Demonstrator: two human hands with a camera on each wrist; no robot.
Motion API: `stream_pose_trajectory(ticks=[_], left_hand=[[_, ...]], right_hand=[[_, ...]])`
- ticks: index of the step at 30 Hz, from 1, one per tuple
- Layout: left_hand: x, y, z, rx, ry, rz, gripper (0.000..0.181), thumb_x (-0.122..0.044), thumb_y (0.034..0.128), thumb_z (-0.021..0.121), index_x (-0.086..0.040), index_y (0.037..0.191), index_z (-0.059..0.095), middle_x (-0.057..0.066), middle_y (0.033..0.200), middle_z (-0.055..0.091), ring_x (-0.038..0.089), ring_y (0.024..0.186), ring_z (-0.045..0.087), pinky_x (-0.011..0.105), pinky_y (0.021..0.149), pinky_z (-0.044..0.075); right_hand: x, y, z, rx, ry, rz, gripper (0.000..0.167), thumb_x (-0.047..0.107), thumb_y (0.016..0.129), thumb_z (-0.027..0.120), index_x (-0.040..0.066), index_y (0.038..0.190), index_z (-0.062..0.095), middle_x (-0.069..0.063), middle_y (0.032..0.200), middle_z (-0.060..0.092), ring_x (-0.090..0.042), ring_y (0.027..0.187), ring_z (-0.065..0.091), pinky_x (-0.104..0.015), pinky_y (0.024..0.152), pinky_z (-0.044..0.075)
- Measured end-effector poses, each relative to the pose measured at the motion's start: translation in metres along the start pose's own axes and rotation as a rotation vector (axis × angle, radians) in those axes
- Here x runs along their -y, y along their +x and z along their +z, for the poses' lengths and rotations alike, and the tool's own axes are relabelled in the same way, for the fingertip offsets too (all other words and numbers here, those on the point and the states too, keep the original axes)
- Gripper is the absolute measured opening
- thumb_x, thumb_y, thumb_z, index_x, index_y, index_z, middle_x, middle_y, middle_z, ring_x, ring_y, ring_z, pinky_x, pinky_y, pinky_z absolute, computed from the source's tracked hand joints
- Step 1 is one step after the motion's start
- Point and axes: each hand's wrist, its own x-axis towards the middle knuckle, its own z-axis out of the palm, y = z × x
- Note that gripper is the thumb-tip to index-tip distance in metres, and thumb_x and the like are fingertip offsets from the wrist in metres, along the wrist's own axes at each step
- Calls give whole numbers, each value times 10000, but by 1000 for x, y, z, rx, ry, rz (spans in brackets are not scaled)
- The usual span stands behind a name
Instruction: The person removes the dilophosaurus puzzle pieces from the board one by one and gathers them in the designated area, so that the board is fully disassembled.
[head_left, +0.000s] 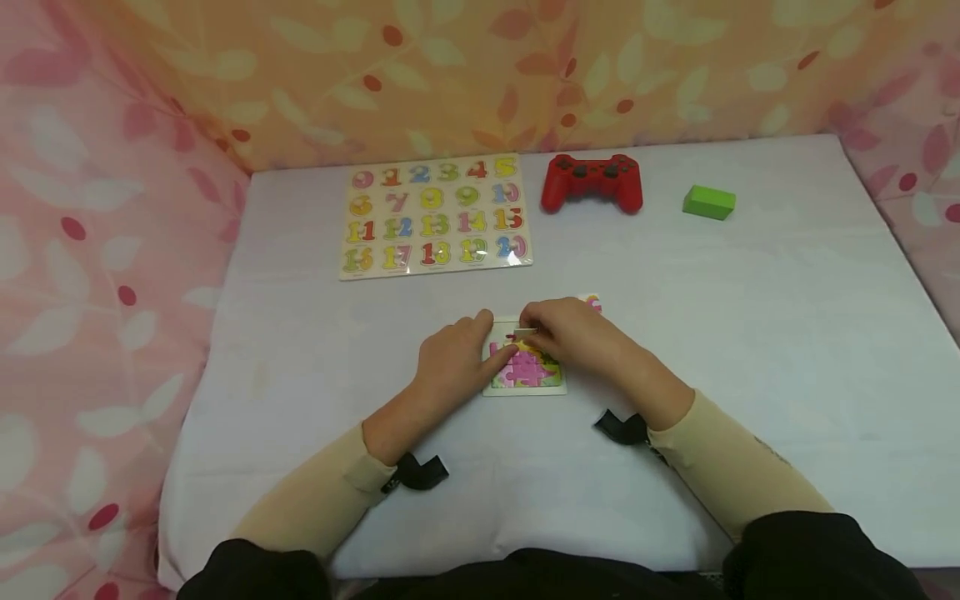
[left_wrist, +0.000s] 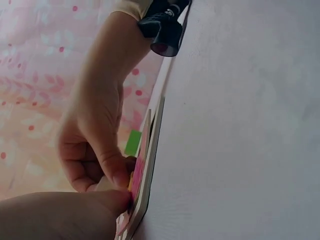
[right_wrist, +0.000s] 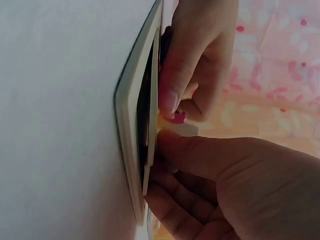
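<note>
right grip (head_left: 576, 331) pinches a flat, pale-edged piece (head_left: 526, 332) over the square puzzle (head_left: 528, 372).

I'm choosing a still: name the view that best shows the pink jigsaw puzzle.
The head view: it looks down on the pink jigsaw puzzle, showing its printed face, though partly covered. The left wrist view gives it nearly edge-on with a pink sliver; the right wrist view shows mostly edges.

The little puzzle (head_left: 525, 392) looks like wood, with smooth, dull edges. The number board (head_left: 450, 210) looks like wood too, but its top is shiny, and the red game controller (head_left: 592, 185) looks like smooth plastic. The white surface (head_left: 322, 358) looks like soft, dull cloth, a bit wrinkly.
</note>
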Motion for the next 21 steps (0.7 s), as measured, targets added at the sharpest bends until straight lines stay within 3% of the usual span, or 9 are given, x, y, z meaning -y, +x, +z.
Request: stream_pose_trajectory(ticks=[3,6,10,14,21], left_hand=[[-4,2,0,7,1,-17,470,-584,942,660,-150,967,480,24,693,501,187,576,489,300,469,326],[-6,2,-1,31,7,-52,477,-586,930,675,-155,968,474,27,700,504,190,583,495,304,479,335],[-6,0,-3,45,18,-70,473,-575,929,684,-152,986,479,33,708,506,194,582,491,306,477,339],[-6,0,-3,43,18,-56,471,-571,936,680,-147,997,484,34,711,498,187,578,476,300,473,327],[-6,0,0,33,12,-50,472,-578,938,672,-144,1024,507,24,720,507,181,583,481,300,474,344]], right_hand=[[3,-3,1,-22,-69,-39,120,147,947,750,79,1047,743,20,889,686,-172,790,606,-357,784,522],[2,-3,3,-50,-68,-58,149,115,941,745,53,1077,749,-2,913,701,-178,794,606,-364,798,523],[-3,0,9,-108,17,-23,159,89,932,747,38,1082,757,-5,877,705,-170,751,585,-350,747,505],[-7,0,11,-176,162,91,142,79,936,736,48,1074,753,0,838,700,-164,726,587,-339,687,496],[-7,-1,2,-156,306,178,211,132,919,779,55,1115,776,-14,887,738,-173,801,660,-352,757,518]])
